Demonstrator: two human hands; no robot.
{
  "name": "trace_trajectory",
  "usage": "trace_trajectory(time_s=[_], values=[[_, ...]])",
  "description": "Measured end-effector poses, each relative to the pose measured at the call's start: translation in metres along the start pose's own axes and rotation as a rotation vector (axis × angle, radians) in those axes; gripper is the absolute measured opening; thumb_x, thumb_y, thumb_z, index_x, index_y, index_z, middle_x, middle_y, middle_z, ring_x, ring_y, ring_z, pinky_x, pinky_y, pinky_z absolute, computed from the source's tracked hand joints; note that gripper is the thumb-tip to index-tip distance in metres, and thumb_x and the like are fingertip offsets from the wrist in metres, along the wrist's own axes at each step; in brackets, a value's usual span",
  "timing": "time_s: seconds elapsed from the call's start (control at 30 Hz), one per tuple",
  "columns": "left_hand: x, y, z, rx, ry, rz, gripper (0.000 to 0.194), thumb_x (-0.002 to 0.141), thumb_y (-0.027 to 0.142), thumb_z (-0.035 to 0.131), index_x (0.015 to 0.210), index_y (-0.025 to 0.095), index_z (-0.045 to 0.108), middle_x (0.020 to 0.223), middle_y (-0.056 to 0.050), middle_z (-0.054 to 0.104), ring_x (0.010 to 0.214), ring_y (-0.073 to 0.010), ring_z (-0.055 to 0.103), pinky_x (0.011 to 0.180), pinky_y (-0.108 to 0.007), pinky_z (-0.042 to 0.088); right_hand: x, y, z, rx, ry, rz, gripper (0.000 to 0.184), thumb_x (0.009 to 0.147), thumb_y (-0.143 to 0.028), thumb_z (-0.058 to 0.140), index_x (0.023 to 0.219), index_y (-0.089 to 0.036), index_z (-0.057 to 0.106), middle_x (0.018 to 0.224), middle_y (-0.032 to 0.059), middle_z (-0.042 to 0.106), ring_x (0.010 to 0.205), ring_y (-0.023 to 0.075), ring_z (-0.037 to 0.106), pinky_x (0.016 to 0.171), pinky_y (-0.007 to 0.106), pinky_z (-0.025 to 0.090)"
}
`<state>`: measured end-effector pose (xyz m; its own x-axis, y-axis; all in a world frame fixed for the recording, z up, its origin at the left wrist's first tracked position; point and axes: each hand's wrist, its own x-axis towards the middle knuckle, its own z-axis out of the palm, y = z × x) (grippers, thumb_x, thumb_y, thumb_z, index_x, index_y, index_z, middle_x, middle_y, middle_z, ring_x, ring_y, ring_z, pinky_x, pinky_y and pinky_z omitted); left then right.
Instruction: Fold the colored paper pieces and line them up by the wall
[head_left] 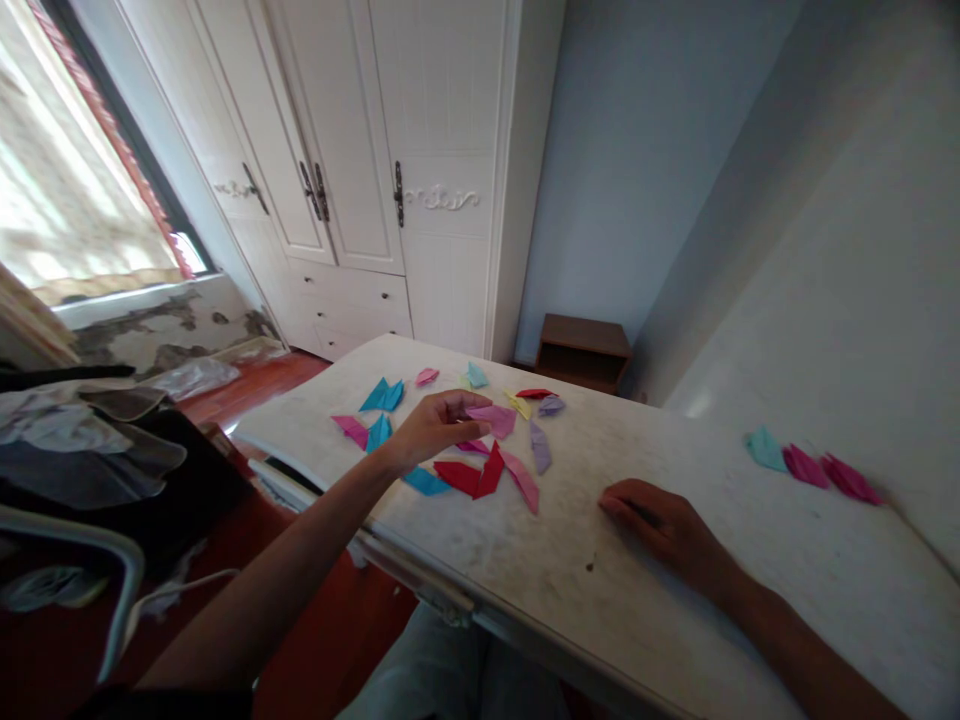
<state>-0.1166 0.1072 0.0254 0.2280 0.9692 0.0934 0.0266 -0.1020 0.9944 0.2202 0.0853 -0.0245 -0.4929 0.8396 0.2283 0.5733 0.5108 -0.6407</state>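
Paper [498,420], pink, in left hand [429,430]

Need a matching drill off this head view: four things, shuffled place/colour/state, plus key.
1. Left hand
2. Right hand
3. Wardrobe
4. Small cabinet

A. Brown, open-fronted
B. Rests on the tabletop
C. White, dark handles
D. Holds a pink folded paper

Pairs: 1-D, 2-B, 3-C, 4-A
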Motion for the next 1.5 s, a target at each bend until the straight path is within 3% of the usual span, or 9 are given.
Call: trace_trajectory(time_s=[0.2, 0.5, 0.73, 0.97, 1.1, 1.2, 1.3, 1.5], values=[[0.010, -0.006, 0.018, 0.073, 0.022, 0.099, 0.044, 0.071, 0.033, 0.076, 0.108, 0.012, 0.064, 0.082, -0.002, 0.069, 0.065, -0.0094, 0.061, 0.055, -0.019, 0.044, 0.000, 0.000, 0.000, 0.001, 0.004, -0.036, 0.035, 0.096, -0.047, 0.042, 0.086, -0.022, 0.065, 0.086, 0.0065, 0.069, 0.078, 0.0195, 0.064, 0.073, 0.032, 0.052], [0.019, -0.001, 0.047, 0.153, -0.034, 0.163, 0.041, 0.074, 0.031, 0.074, 0.110, 0.013, 0.064, 0.086, -0.006, 0.071, 0.070, -0.0126, 0.062, 0.060, -0.022, 0.045, 0.000, -0.002, 0.000, 0.018, 0.012, -0.026, 0.035, 0.097, -0.046, 0.043, 0.084, -0.021, 0.064, 0.080, 0.0049, 0.066, 0.073, 0.0173, 0.061, 0.068, 0.029, 0.049], [0.026, 0.001, 0.074, 0.240, -0.104, 0.189, 0.037, 0.075, 0.026, 0.072, 0.108, 0.011, 0.066, 0.083, -0.006, 0.070, 0.069, -0.0132, 0.061, 0.062, -0.024, 0.046, 0.001, 0.000, 0.000, 0.131, 0.076, 0.035, 0.032, 0.094, -0.046, 0.049, 0.086, -0.020, 0.066, 0.084, 0.0052, 0.068, 0.077, 0.0182, 0.062, 0.071, 0.030, 0.049], [0.033, -0.001, 0.101, 0.353, -0.155, 0.194, 0.032, 0.076, 0.022, 0.068, 0.107, 0.013, 0.068, 0.079, -0.004, 0.070, 0.065, -0.0120, 0.059, 0.061, -0.024, 0.044, 0.000, 0.001, 0.002, 0.350, 0.128, 0.116, 0.036, 0.088, -0.047, 0.058, 0.110, -0.019, 0.062, 0.092, 0.0066, 0.068, 0.081, 0.0190, 0.063, 0.070, 0.030, 0.051], [0.034, -0.001, 0.116, 0.389, -0.182, 0.241, 0.032, 0.075, 0.018, 0.067, 0.106, 0.014, 0.069, 0.078, -0.002, 0.070, 0.066, -0.0116, 0.059, 0.061, -0.023, 0.043, 0.002, -0.003, 0.001, 0.375, 0.112, 0.092, 0.030, 0.087, -0.045, 0.060, 0.102, -0.020, 0.068, 0.092, 0.0065, 0.069, 0.082, 0.0190, 0.064, 0.073, 0.031, 0.051], [0.037, -0.002, 0.127, 0.352, -0.173, 0.267, 0.032, 0.073, 0.018, 0.069, 0.106, 0.014, 0.069, 0.082, -0.003, 0.071, 0.070, -0.0123, 0.061, 0.062, -0.022, 0.044, 0.005, -0.003, -0.001, 0.434, 0.153, 0.101, 0.029, 0.087, -0.046, 0.061, 0.092, -0.019, 0.071, 0.084, 0.0053, 0.069, 0.073, 0.0170, 0.063, 0.068, 0.030, 0.051], [0.041, -0.006, 0.137, 0.284, -0.125, 0.253, 0.028, 0.073, 0.025, 0.073, 0.099, 0.014, 0.069, 0.088, -0.004, 0.072, 0.075, -0.0137, 0.063, 0.063, -0.023, 0.045, 0.007, -0.002, -0.004, 0.547, 0.277, 0.133, 0.031, 0.083, -0.049, 0.064, 0.086, -0.019, 0.071, 0.078, 0.0041, 0.068, 0.065, 0.0149, 0.061, 0.062, 0.028, 0.051], [0.056, -0.019, 0.154, -0.010, -0.117, 0.079, 0.028, 0.071, 0.037, 0.074, 0.086, 0.014, 0.069, 0.081, -0.005, 0.072, 0.070, -0.0134, 0.062, 0.062, -0.024, 0.045, 0.010, -0.001, -0.011, 0.616, 0.444, 0.177, 0.032, 0.080, -0.049, 0.067, 0.081, -0.018, 0.069, 0.068, 0.0012, 0.065, 0.057, 0.0122, 0.058, 0.056, 0.025, 0.049]])
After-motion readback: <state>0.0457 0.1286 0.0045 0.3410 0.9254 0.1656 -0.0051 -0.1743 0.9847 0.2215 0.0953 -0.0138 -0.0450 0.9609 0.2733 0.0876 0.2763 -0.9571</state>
